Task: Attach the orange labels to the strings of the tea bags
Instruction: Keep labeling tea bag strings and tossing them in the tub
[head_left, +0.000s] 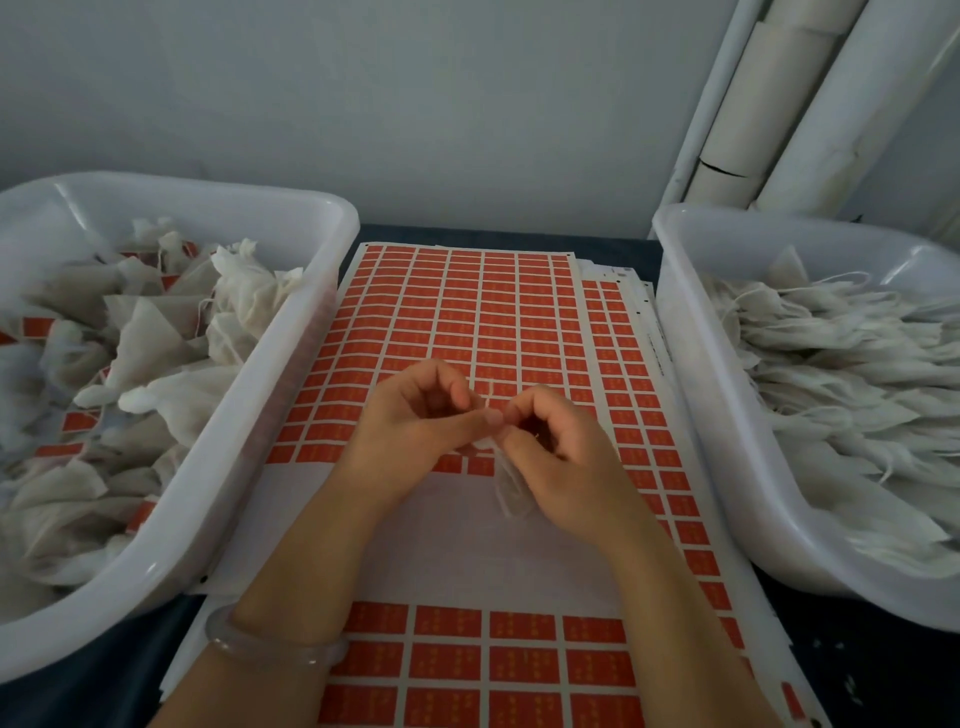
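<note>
Left hand (415, 423) and right hand (558, 460) meet fingertip to fingertip, fingers curled, both pinching the top of a tea bag (511, 491). The bag's long axis runs toward the person and its string (491, 391) points away. It is held over the label sheet (467, 312).

A plain, pale grey wall (415, 104) fills the upper half of the view, smooth and matt in its finish. In the right-hand corner several pale tubes (753, 130) lean steeply against it, side by side (one shows a dark crack across its width, low down). Below the wall lies a dark table (613, 241), its top visible as a narrow strip at the far edge and again at the near left corner. The light is soft, dim and even, with a cool grey cast over everything.
</note>
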